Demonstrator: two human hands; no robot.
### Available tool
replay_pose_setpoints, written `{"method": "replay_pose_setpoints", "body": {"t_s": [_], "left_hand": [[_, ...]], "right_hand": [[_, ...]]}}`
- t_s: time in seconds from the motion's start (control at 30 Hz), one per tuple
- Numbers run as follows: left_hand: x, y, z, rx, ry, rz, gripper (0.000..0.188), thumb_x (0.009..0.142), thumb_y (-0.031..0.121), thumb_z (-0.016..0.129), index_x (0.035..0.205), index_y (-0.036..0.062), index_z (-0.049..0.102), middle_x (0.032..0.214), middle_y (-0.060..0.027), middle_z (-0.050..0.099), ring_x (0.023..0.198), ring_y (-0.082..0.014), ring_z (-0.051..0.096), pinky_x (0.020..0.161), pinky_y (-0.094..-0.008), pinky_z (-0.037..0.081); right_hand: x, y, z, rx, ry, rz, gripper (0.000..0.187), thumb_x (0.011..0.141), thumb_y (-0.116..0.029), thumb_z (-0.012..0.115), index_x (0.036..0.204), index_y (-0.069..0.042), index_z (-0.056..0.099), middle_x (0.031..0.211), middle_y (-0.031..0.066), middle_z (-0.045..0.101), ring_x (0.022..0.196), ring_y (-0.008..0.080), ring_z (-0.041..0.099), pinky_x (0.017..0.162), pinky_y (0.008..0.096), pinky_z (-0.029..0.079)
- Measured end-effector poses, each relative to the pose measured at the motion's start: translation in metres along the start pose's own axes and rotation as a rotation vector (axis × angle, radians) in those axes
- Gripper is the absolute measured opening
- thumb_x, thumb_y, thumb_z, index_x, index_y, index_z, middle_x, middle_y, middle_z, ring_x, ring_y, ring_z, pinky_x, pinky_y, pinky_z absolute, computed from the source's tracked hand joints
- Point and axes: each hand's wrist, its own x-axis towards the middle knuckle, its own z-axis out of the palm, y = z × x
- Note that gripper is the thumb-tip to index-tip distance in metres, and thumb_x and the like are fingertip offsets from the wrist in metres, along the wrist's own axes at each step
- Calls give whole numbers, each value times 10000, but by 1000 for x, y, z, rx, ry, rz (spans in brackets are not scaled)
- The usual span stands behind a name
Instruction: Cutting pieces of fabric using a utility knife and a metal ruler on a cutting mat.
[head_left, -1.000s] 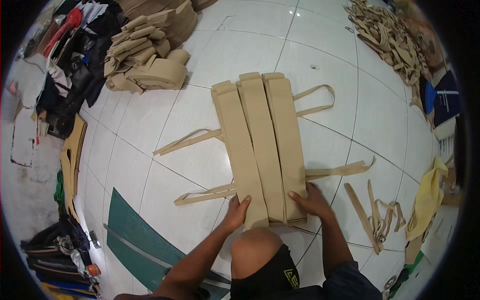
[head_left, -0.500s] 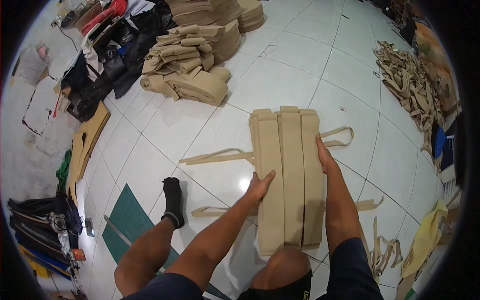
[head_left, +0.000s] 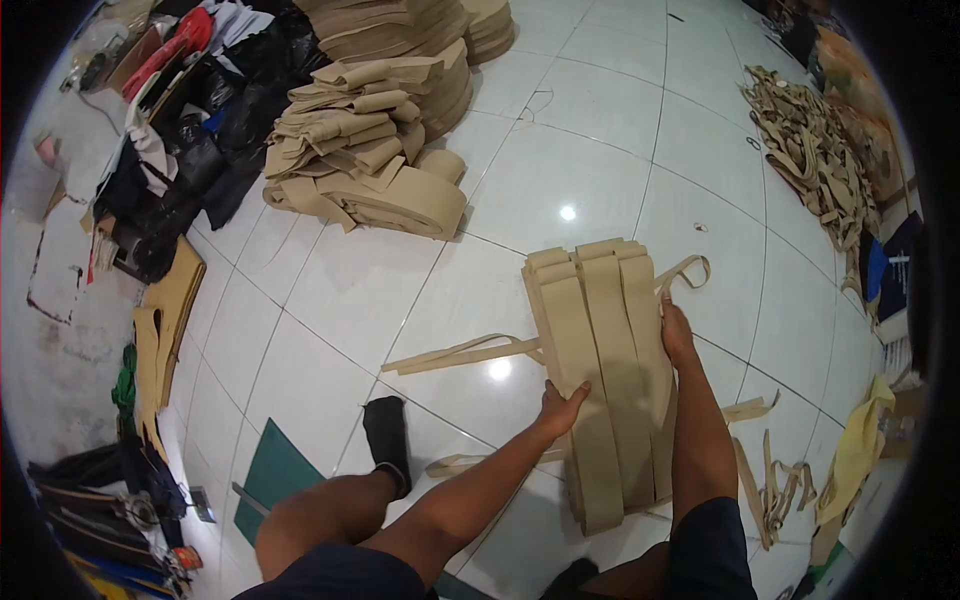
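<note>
A stack of long beige fabric strips [head_left: 612, 390] lies lengthwise on the floor before me, in several folded columns. Narrow beige ties cross beneath it; one tie [head_left: 460, 353] sticks out on the left, and a looped tie [head_left: 696, 270] on the right. My left hand [head_left: 566, 407] grips the stack's left edge, thumb on top, its other fingers mostly hidden. At the right edge my right hand [head_left: 677, 335] is closed, fingertips at the base of the looped tie.
Piles of beige fabric pieces [head_left: 400, 195] stand at the far left, beside black plastic bags [head_left: 250, 130]. Tangled beige straps [head_left: 815, 160] heap up at the right. A green cutting mat [head_left: 275, 480] with a metal ruler lies by my left leg. Scissors [head_left: 753, 143] rest on the tiles.
The stack now appears lower and further right, slightly tilted. My right hand has shifted from the stack's side to the looped tie. My left hand stays on the left edge.
</note>
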Motion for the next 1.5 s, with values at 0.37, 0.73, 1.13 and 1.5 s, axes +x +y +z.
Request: {"method": "replay_pose_setpoints", "body": {"t_s": [0.37,0.73,1.13,1.5], "left_hand": [[-94,123,-259,228,-188,-167,686,887,478,642,1343,-23,531,1182,-201,638,1045,-268,617,895,-361,488],[-304,49,-564,-70,384,-623,364,890,315,555,831,-35,634,707,-105,598,622,-208,553,589,-402,423],[-420,120,-471,-465,334,-1207,370,936,331,582,1183,58,544,921,-66,608,792,-197,620,657,-355,495],[-373,200,-423,-532,306,-1280,383,955,326,577,1183,20,554,997,-92,633,870,-203,637,716,-362,510]], "right_hand": [[-98,-141,5,-42,229,107,470,939,-433,613,1069,18,624,847,86,618,741,174,597,663,303,470],[-44,-416,148,13,-191,228,581,861,-555,672,984,12,633,866,50,607,732,127,560,635,277,461],[258,-574,346,337,-223,394,997,750,-722,673,1409,-20,418,1305,242,438,1124,341,495,905,495,466],[307,-564,360,509,-299,620,1092,687,-640,780,1516,-145,269,1447,170,311,1253,395,370,1095,635,268]]}}
